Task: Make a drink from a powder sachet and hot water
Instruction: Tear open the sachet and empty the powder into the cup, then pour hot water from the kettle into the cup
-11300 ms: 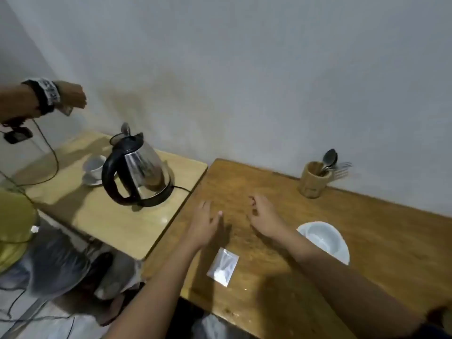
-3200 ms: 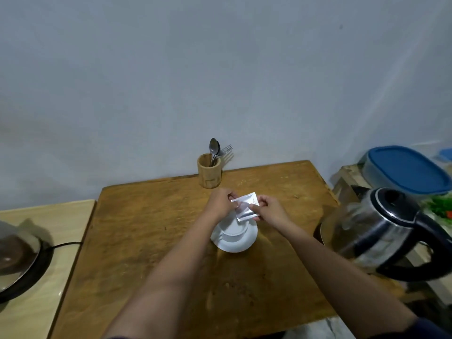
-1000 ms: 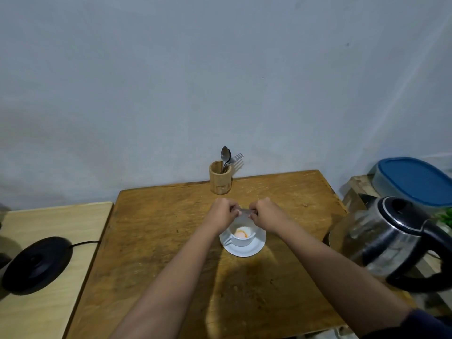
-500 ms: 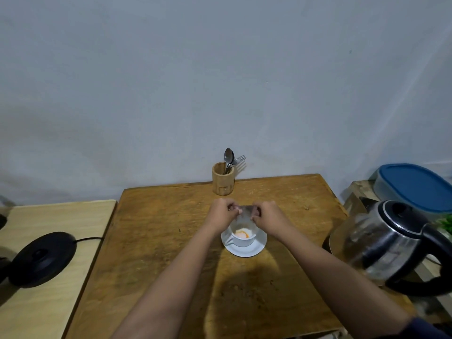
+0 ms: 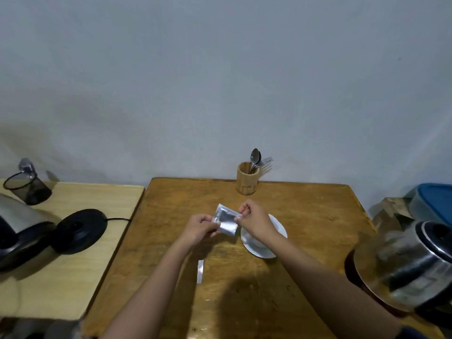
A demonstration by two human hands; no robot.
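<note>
A silver powder sachet point(image 5: 225, 220) is held above the wooden table point(image 5: 305, 211) by both hands. My left hand point(image 5: 199, 228) pinches its left edge and my right hand point(image 5: 254, 222) pinches its right edge. A white saucer point(image 5: 274, 245) lies just right of the sachet; the cup on it is hidden behind my right hand and forearm. A torn-off silver strip point(image 5: 200, 271) lies on the table nearer to me. A steel kettle point(image 5: 406, 265) stands at the table's right edge.
A wooden holder point(image 5: 246, 178) with a spoon point(image 5: 254, 157) and fork stands at the back. On the pale side table point(image 5: 73, 265) to the left are a black kettle base point(image 5: 78, 228), another steel kettle point(image 5: 17, 228) and a dark mesh cup point(image 5: 27, 189). A blue-lidded container point(image 5: 433, 201) sits far right.
Both hands have lifted the sachet up and left, away from over the cup. The view has shifted, so the cup and saucer now sit right of the hands.
</note>
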